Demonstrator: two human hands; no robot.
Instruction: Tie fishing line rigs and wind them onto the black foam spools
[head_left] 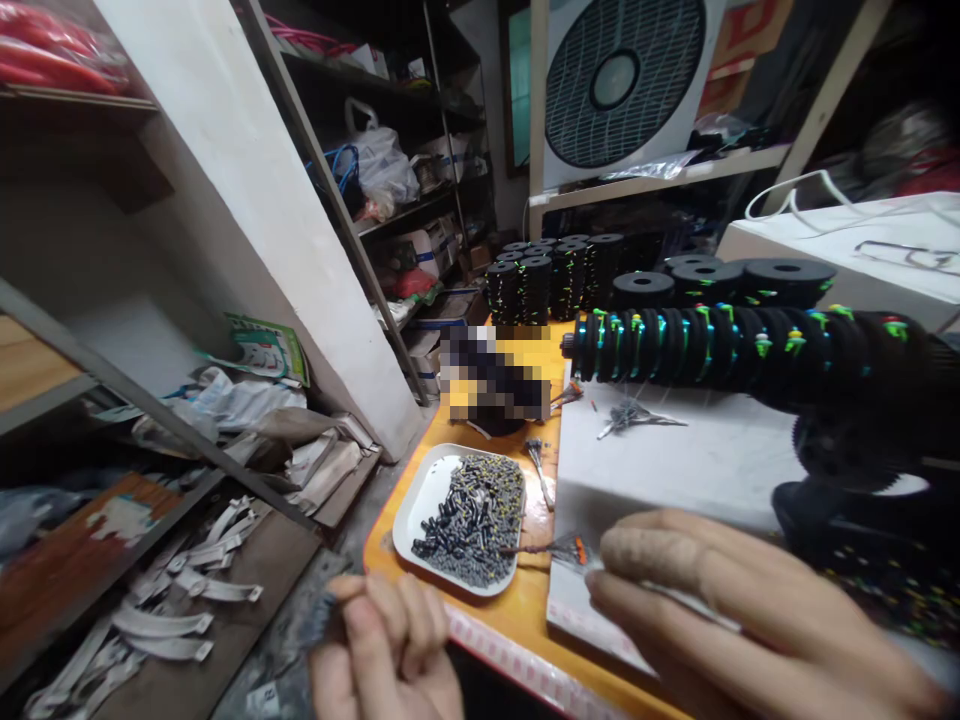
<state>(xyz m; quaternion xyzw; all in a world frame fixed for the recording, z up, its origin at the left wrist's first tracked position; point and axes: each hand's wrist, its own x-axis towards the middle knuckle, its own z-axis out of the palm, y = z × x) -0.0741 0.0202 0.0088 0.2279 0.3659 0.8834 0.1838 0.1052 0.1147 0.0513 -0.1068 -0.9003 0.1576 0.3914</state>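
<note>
Low in the head view, my left hand [386, 645] is closed, its fingers curled and the thumb pressed against them. A small blurred grey thing [322, 615] shows at its fingertips; its kind is unclear. My right hand [742, 610] stretches its fingers over the white board [675, 470], with fingertips beside a bundle of fine strands with an orange band [574, 548]. Between the hands stands a white tray [405, 515] heaped with small dark and grey cylindrical pieces [469, 520]. Behind my right hand, a ribbed black roller [675, 345] carries green, yellow and blue bits.
More strand bundles [634, 415] lie on the board and the orange table [442, 430]. Black cylinders [536, 285] stand at the back. A toothed gear [847, 450] sits under the roller. A wall pillar [262, 220] and shelves are left; a box fan [622, 80] is behind.
</note>
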